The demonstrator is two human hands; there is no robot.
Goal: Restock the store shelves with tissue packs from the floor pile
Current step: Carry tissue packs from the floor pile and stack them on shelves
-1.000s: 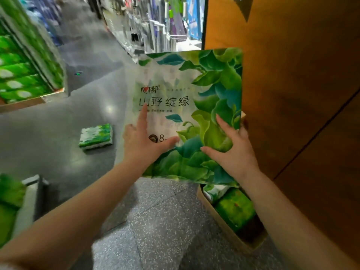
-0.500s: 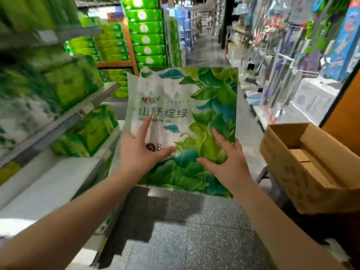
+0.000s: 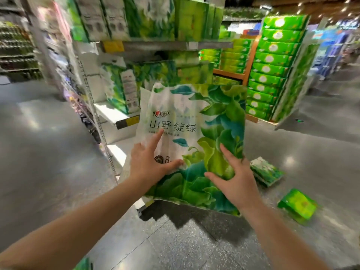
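Green-leafed tissue pack [image 3: 194,137] stands upright between my hands, long axis vertical, printed face toward me — my left hand [image 3: 150,162] and right hand [image 3: 233,182] grip its lower edges, forefingers stretched upward. Beyond, the shelf [image 3: 109,112] holds matching packs.

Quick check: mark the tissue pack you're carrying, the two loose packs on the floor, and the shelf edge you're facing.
held tissue pack [image 3: 196,121], head view, on its printed front.
nearer floor pack [image 3: 297,205], head view, on its green top face.
farther floor pack [image 3: 266,171], head view, on its leaf-printed top.
shelf edge [image 3: 175,45], head view, on the grey front strip.
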